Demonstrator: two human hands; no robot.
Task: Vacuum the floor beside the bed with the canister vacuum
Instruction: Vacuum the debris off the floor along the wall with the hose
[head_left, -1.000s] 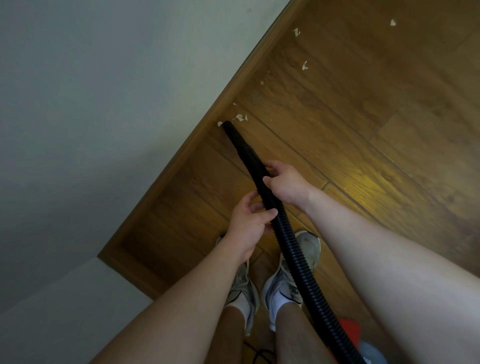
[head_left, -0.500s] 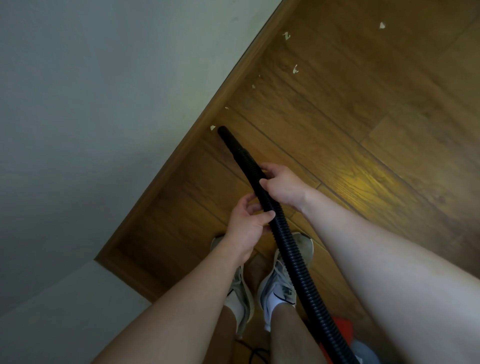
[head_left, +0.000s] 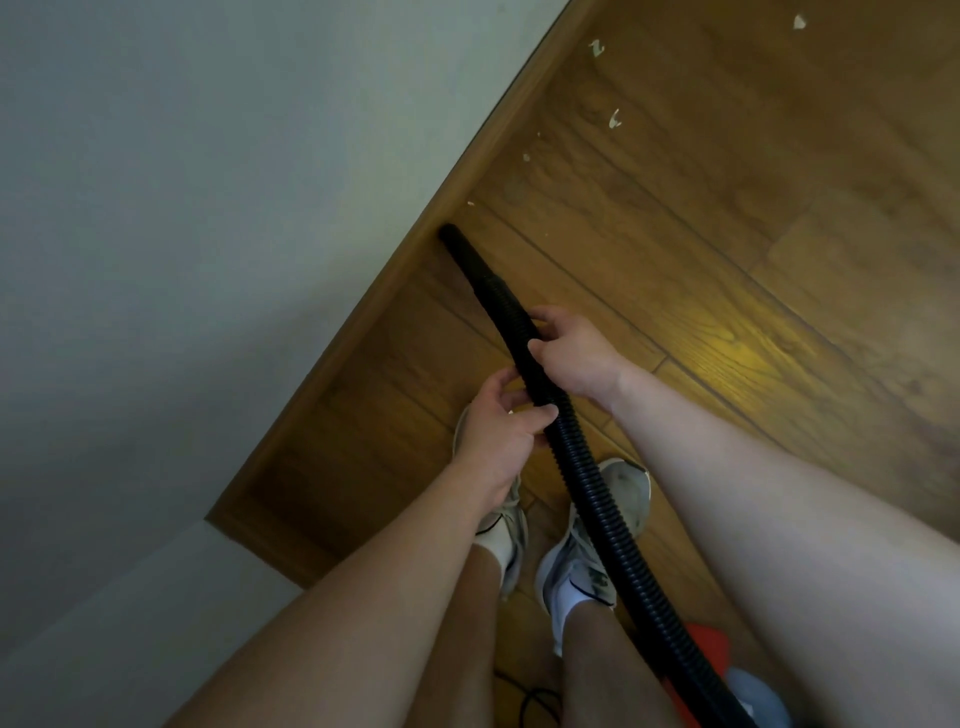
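Black hose (head_left: 587, 467) runs up between both shoes (head_left: 597, 540); its nozzle tip (head_left: 449, 234) sits at the bed's wooden edge (head_left: 363, 343), on the floor (head_left: 727, 260). Right hand (head_left: 574, 353) fingers wrapped around the hose; left hand (head_left: 498, 431) fingers pinching it just below. White scraps (head_left: 614, 118) lie beyond, along the bed.

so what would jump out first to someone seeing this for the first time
The black ribbed vacuum hose runs diagonally up the middle, gripped by the left hand and, further up, the right hand, its nozzle down against the wooden bed edge. Next come the white paper scraps scattered on the wood floor at upper right, ahead of the nozzle. Pale sneakers show below the hands.
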